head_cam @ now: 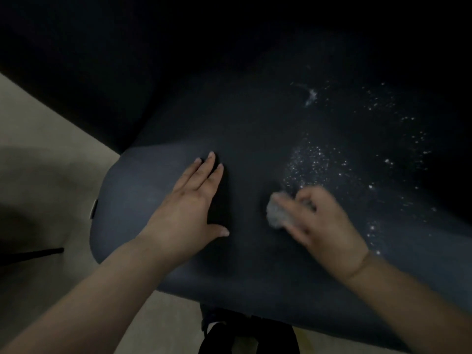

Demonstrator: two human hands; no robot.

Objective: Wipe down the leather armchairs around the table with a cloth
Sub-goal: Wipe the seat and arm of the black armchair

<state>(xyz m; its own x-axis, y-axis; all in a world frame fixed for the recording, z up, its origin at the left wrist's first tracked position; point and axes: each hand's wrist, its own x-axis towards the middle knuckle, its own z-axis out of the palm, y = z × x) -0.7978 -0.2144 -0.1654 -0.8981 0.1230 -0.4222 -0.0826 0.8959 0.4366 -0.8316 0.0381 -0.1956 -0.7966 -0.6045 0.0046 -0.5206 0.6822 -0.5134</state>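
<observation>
Seat cushion of dark leather armchair (255, 129) fills most of view, rounded near-left edge over pale floor (46, 154). My left hand (190, 203) lies flat, fingers straight, palm pressing seat near that edge. My right hand (321, 221), blurred, grips crumpled grey cloth (277, 212) against seat, just right of left hand. White specks (319, 159) scatter far-right of cloth. Bare leather between hands and toward far backrest. Dark shoes (229, 335) near bottom.
</observation>
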